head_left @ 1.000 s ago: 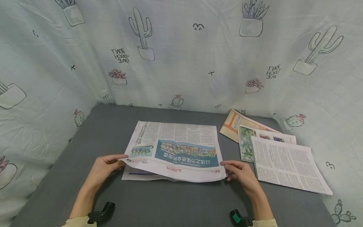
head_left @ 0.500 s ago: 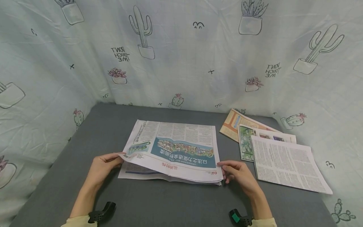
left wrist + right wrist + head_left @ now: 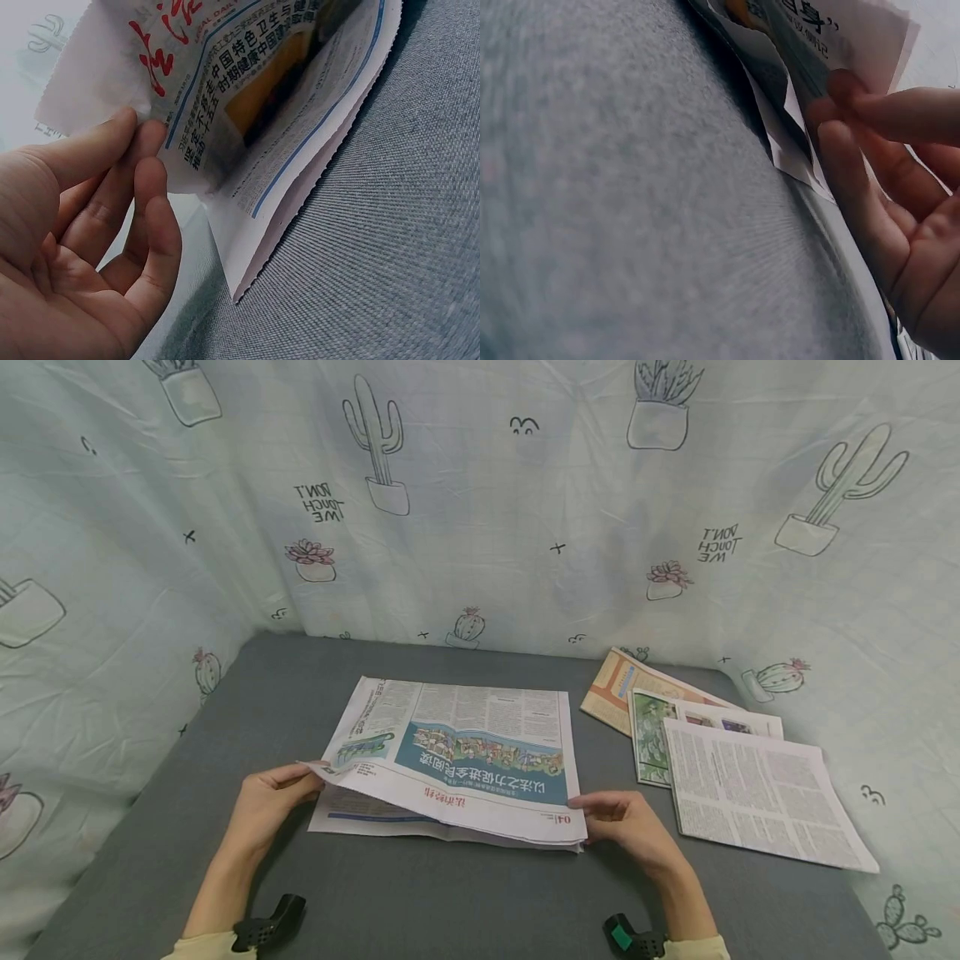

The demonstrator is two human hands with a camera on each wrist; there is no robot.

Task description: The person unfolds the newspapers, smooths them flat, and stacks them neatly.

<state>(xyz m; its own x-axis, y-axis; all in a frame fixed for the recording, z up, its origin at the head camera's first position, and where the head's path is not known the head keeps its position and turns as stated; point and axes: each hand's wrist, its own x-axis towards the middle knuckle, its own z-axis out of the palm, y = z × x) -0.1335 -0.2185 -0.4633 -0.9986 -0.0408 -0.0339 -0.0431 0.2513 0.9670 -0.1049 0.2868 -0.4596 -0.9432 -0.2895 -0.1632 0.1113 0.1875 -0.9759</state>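
A folded newspaper (image 3: 450,752) lies on the grey table in the head view, its print upside down to me. Its upper sheets are raised along the near left side, so the layer beneath shows. My left hand (image 3: 268,806) pinches the raised near left corner between thumb and fingertips. In the left wrist view the lower sheets of the newspaper (image 3: 307,150) spread apart below that hand (image 3: 90,225). My right hand (image 3: 630,827) holds the newspaper's right edge near its near corner. In the right wrist view, loose sheet edges (image 3: 795,161) hang beside the right fingertips.
To the right lie overlapping folded papers: an orange one (image 3: 611,697) at the back, one with a green picture (image 3: 652,752), and a text-covered one (image 3: 765,797) in front. A cactus-printed curtain (image 3: 480,510) borders the grey table (image 3: 450,902).
The newspaper's near side has shifted a little left. My left hand moved slightly left and the raised corner with it; my right hand slid left along the right edge.
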